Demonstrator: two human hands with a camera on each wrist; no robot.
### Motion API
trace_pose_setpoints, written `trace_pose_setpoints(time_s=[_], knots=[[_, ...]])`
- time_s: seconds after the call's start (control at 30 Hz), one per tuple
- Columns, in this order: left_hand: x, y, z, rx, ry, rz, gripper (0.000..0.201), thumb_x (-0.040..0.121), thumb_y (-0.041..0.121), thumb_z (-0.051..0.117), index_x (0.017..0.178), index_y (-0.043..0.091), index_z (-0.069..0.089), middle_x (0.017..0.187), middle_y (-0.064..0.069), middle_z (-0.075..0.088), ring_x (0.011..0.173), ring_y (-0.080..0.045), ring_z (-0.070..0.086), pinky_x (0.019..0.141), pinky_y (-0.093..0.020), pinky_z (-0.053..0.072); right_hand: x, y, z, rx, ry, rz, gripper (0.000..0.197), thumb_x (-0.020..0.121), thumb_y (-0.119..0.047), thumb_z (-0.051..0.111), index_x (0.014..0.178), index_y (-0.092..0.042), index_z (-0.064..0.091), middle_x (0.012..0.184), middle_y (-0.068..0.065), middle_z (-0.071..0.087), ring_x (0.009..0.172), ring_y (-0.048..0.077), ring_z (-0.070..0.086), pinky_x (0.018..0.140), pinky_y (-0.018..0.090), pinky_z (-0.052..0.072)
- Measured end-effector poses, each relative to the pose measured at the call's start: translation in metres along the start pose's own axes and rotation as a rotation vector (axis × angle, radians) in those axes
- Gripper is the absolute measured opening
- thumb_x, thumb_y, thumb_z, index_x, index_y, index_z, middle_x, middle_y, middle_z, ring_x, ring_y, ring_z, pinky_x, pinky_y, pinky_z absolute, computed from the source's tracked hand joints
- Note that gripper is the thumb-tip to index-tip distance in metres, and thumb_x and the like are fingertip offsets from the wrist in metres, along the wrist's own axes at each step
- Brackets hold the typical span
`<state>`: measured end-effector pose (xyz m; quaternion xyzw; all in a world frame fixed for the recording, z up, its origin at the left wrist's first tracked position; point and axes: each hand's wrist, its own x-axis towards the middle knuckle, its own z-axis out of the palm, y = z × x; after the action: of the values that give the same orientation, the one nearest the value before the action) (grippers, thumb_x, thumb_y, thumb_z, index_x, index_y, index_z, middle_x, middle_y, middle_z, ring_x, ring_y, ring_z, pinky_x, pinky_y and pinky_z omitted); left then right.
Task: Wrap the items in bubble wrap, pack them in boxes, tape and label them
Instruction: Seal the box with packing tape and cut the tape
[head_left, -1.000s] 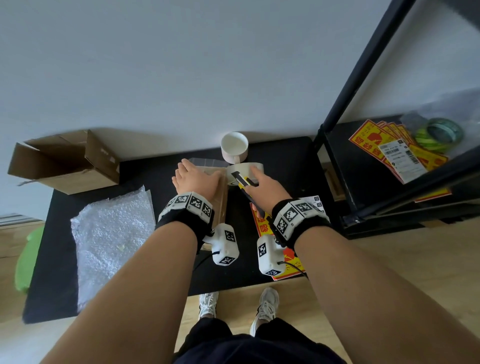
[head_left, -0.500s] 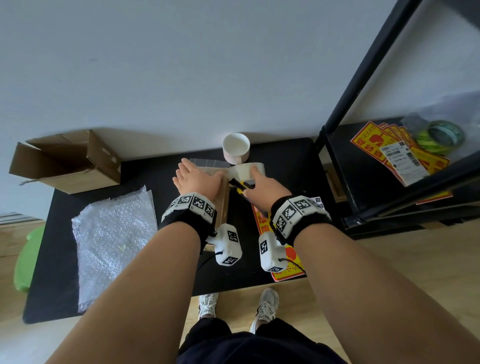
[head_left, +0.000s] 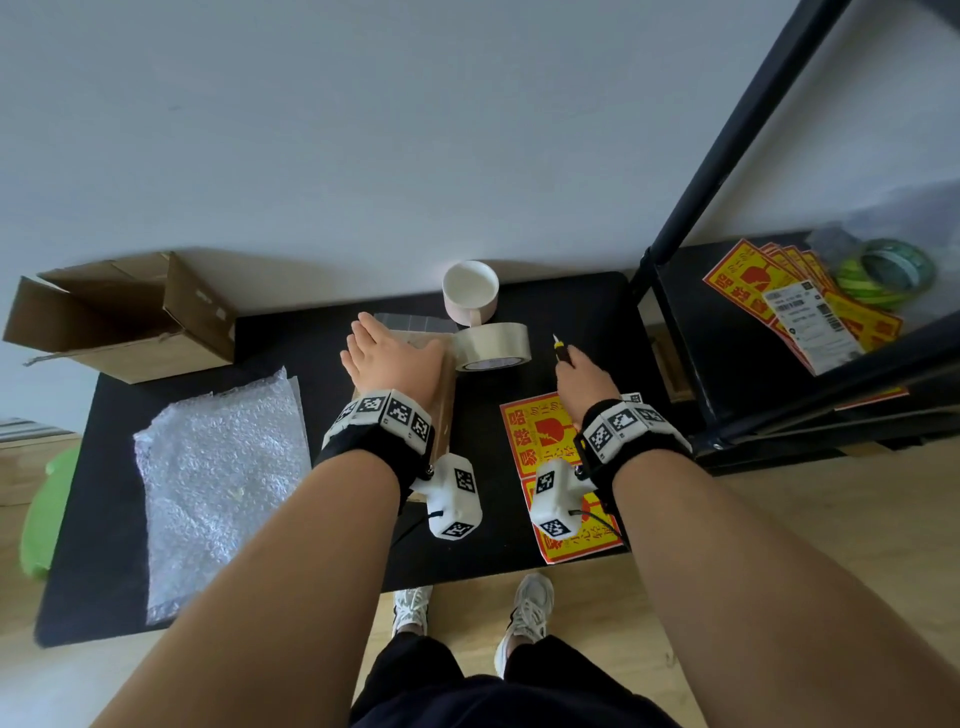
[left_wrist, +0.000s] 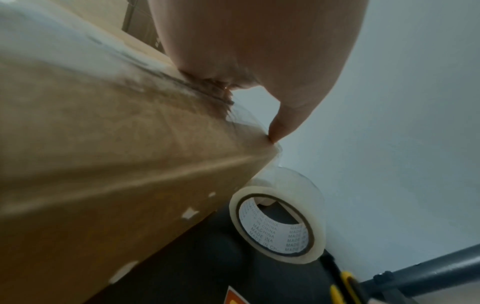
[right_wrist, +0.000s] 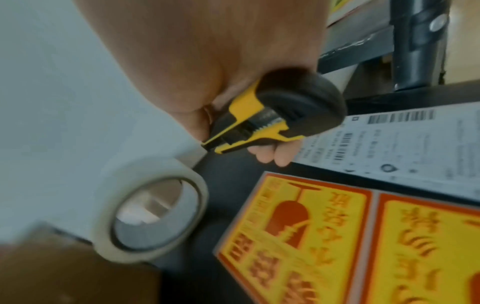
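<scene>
The left hand (head_left: 387, 361) lies flat, fingers straight, pressing the top of the taped cardboard box (left_wrist: 103, 164) at the middle of the black worktop (head_left: 270, 343). The tape roll (head_left: 492, 347) stands on edge touching the box at its 2 o'clock corner. At 3 o'clock of the roll, the right hand (head_left: 584, 376) has its grip closed around a yellow-and-black utility knife (right_wrist: 272, 115), blade apparently extended, above the fragile labels (head_left: 540, 434).

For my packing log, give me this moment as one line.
left hand: pressing flat on taped box | right hand: holding utility knife | tape roll: on table beside box
</scene>
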<state>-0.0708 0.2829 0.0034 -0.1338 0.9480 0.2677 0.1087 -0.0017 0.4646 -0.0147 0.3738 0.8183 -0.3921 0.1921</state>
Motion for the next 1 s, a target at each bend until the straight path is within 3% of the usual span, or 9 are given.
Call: trace_pose_setpoints(time_s=[0.1,0.2,0.27,0.37,0.43,0.6,0.77,0.87,1.0], knots=[[-0.001,-0.001,-0.001,-0.092,0.036,-0.003,0.094,0.082,0.034,0.061,0.153,0.001,0.009,0.159,-0.014,0.021,0.146,-0.029,0.018,0.120,-0.042,0.012,0.005,0.011,0.012,-0.224,-0.023,0.041,0.056,0.102,-0.027,0.035,0.156,-0.025,0.020,0.151,0.020,0.028,0.129,0.041,0.041,0.101,0.044,0.041],[-0.005,-0.005,-0.001,-0.208,0.074,-0.006,0.097,0.077,0.036,0.070,0.151,0.003,0.016,0.150,-0.014,0.030,0.138,-0.032,0.032,0.114,-0.044,0.029,0.007,0.016,0.023,-0.292,0.008,0.064,0.056,0.098,-0.028,0.048,0.150,-0.018,0.030,0.144,0.019,0.037,0.126,0.038,0.046,0.102,0.047,0.044],[-0.009,-0.007,-0.001,-0.222,0.104,0.006,0.095,0.077,0.037,0.072,0.149,0.003,0.020,0.145,-0.014,0.034,0.134,-0.031,0.037,0.112,-0.043,0.033,0.008,0.018,0.027,-0.303,-0.009,0.055,0.059,0.095,-0.029,0.056,0.147,-0.015,0.033,0.139,0.018,0.044,0.125,0.036,0.048,0.102,0.048,0.045],[-0.011,-0.006,0.001,-0.159,0.111,0.009,0.092,0.080,0.037,0.068,0.149,0.002,0.018,0.143,-0.016,0.038,0.133,-0.033,0.037,0.113,-0.042,0.030,0.010,0.018,0.028,-0.307,-0.037,0.051,0.063,0.093,-0.029,0.059,0.148,-0.014,0.032,0.139,0.017,0.045,0.125,0.035,0.049,0.102,0.047,0.045],[-0.010,-0.003,0.003,-0.117,0.118,0.007,0.093,0.081,0.037,0.064,0.151,0.001,0.014,0.144,-0.017,0.038,0.134,-0.033,0.036,0.115,-0.042,0.025,0.011,0.012,0.023,-0.281,0.017,0.021,0.055,0.095,-0.026,0.057,0.145,-0.012,0.038,0.140,0.017,0.045,0.126,0.036,0.048,0.103,0.046,0.044],[-0.007,0.002,0.008,-0.052,0.109,-0.018,0.111,0.076,0.059,0.064,0.154,0.006,0.005,0.148,-0.014,0.035,0.139,-0.032,0.030,0.119,-0.042,0.015,0.013,-0.032,0.003,-0.093,0.241,-0.299,0.042,0.097,-0.018,0.049,0.139,-0.012,0.049,0.139,0.012,0.049,0.126,0.029,0.049,0.103,0.041,0.044],[-0.005,0.001,0.014,0.084,0.124,-0.012,0.128,0.066,0.078,0.062,0.154,0.006,0.003,0.145,-0.014,0.036,0.137,-0.031,0.032,0.118,-0.044,0.016,0.014,-0.067,0.009,-0.255,0.065,-0.558,0.039,0.093,-0.015,0.052,0.131,-0.012,0.058,0.132,0.009,0.058,0.124,0.028,0.052,0.104,0.039,0.043],[-0.005,0.001,0.016,0.125,0.132,-0.010,0.126,0.067,0.077,0.060,0.154,0.006,0.002,0.144,-0.014,0.036,0.135,-0.032,0.033,0.118,-0.044,0.017,0.018,-0.069,0.012,-0.356,-0.011,-0.505,0.040,0.096,-0.022,0.050,0.135,-0.013,0.054,0.132,0.014,0.053,0.122,0.031,0.052,0.103,0.041,0.041],[-0.004,0.002,0.019,0.178,0.129,-0.019,0.123,0.069,0.074,0.059,0.154,0.007,0.002,0.144,-0.015,0.035,0.134,-0.032,0.034,0.117,-0.045,0.017,0.023,-0.067,0.010,-0.369,-0.055,-0.483,0.034,0.095,-0.023,0.054,0.126,-0.011,0.060,0.127,0.014,0.052,0.117,0.030,0.053,0.100,0.040,0.043]])
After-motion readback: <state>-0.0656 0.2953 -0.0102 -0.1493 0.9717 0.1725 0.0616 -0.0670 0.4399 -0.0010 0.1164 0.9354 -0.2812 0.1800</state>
